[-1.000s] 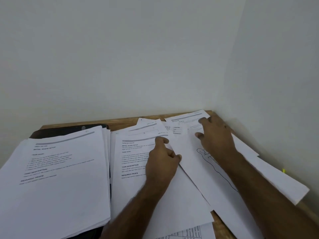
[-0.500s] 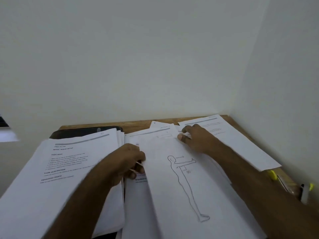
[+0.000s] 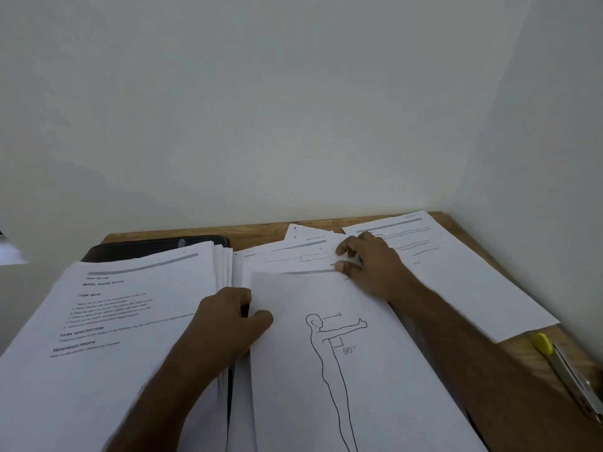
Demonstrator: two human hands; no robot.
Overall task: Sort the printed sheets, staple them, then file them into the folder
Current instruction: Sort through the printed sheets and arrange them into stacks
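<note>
While the left hand pinches the figure sheet at its nine-o'clock edge and the right hand presses curled fingers at one o'clock, the person should slide it free slowly.

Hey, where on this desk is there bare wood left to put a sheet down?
Little. A bare strip of the wooden desk runs along the back wall, between the black folder and the far printed sheets. A small patch shows at the right edge beside the yellow-tipped stapler. Elsewhere paper covers it: the thick white stack left, the figure-drawing sheet centre.
</note>
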